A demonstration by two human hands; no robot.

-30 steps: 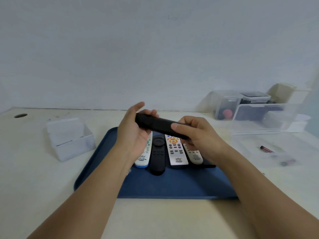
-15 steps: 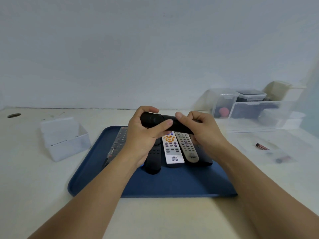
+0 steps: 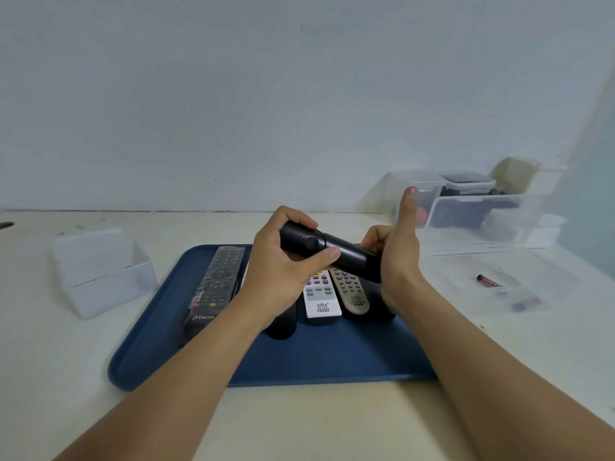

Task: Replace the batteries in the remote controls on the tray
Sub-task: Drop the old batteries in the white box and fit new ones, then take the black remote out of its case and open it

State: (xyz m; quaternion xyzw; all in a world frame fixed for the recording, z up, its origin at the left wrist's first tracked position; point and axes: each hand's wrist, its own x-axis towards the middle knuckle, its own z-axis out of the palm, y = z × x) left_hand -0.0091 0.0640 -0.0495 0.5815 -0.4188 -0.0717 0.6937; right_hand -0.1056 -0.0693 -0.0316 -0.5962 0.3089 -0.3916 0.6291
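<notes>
I hold a black remote (image 3: 336, 252) in the air above the blue tray (image 3: 319, 364). My left hand (image 3: 286, 264) grips its left end, thumb across the front. My right hand (image 3: 396, 251) curls its fingers round the right end, with the thumb sticking straight up. On the tray lie a long black remote (image 3: 216, 287) in a clear wrap, a white remote (image 3: 321, 299), a grey remote (image 3: 351, 289) and a black remote (image 3: 283, 322) partly hidden under my left wrist.
An open white plastic box (image 3: 100, 271) stands left of the tray. Clear lidded containers (image 3: 479, 214) sit at the back right. In front of them a clear lid or tray (image 3: 539, 294) holds a loose battery (image 3: 489, 281) and other small items.
The view shifted, showing the wrapped black remote fully. My left hand slid its grip along the held remote, and my right thumb lifted off it and now points up.
</notes>
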